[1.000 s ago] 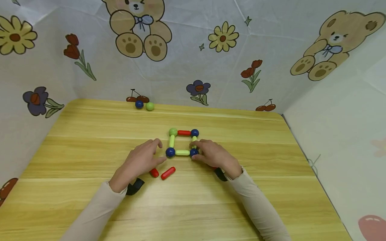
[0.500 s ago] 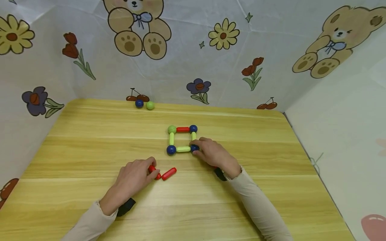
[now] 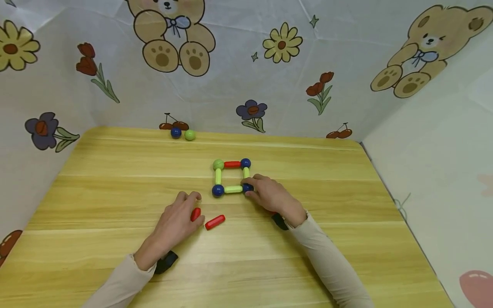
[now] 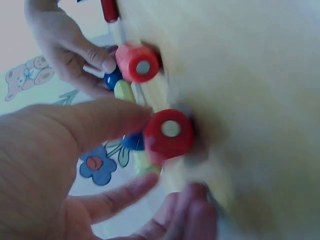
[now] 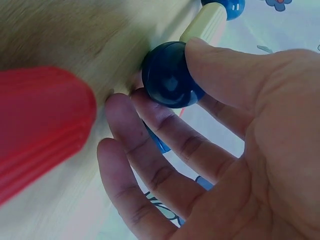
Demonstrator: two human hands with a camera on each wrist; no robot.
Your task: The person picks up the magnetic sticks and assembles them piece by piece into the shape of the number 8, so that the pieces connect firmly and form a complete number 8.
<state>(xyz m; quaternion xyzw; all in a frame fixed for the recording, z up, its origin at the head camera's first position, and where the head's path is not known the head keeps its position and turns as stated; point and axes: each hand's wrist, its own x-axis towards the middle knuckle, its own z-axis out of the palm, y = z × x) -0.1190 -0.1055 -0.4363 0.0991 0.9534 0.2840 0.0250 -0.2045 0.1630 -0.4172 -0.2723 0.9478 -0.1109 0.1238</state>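
Note:
A square of toy rods and balls [image 3: 233,189] lies mid-table: three yellow-green rods, one red rod, blue balls at three corners and a green ball [image 3: 218,164] at the fourth. My right hand [image 3: 269,194] pinches the near right blue ball [image 5: 167,75] between thumb and finger, its other fingers extended. My left hand [image 3: 177,218] is around a loose red rod [image 4: 167,135] with a metal disc in its end. The thumb overlaps this rod; the index fingertip shows a small gap from it in the left wrist view. Beside it lies a second loose red rod [image 3: 215,222].
Another red rod [image 5: 42,120] lies under my right wrist. A blue ball [image 3: 176,133] and a green ball [image 3: 190,135] sit at the table's back edge, against a patterned cloth [image 3: 227,85]. Black straps circle both wrists.
My left hand has moved from beside the square back toward me to the loose red rod, which has turned. The square shifted slightly; my right hand stays at its corner ball.

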